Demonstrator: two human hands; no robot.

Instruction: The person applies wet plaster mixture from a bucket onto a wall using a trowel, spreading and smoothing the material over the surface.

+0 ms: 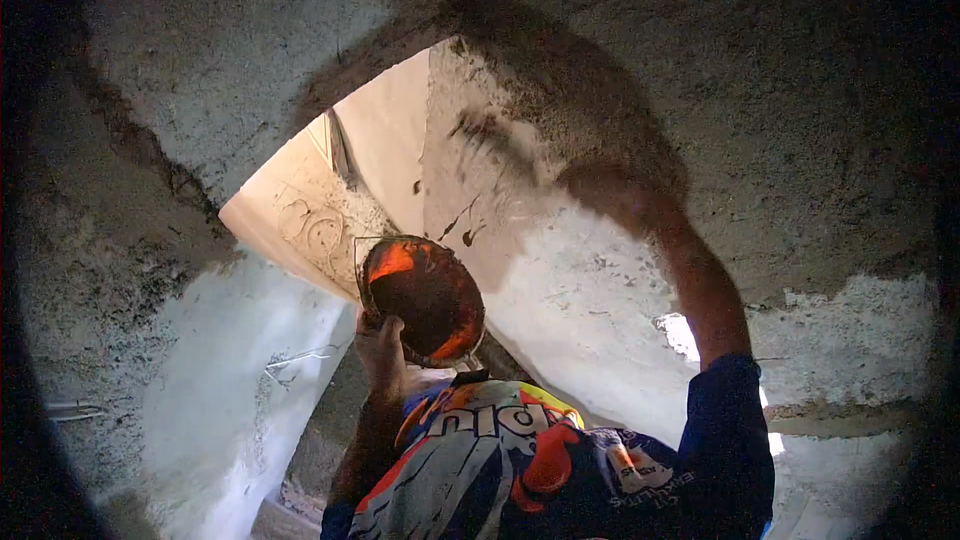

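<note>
Head view: round orange bucket with dark-smeared inside (396, 260) held up just past multicoloured printed shirt (475, 455), rim clamped by left hand (380, 348). Right hand (507, 145) raised, well apart from left, up by rough grey plastered wall (780, 140); pretty blurred, so can't tell if anything's gripped.

shirt (450, 485): grey, navy, red, yellow; printed lettering (490, 424) | right sleeve (722, 420): dark blue

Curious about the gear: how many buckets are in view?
1: the orange bucket, gripped at its rim by the left hand, near the picture's middle. Dark edges could hide others.
</note>
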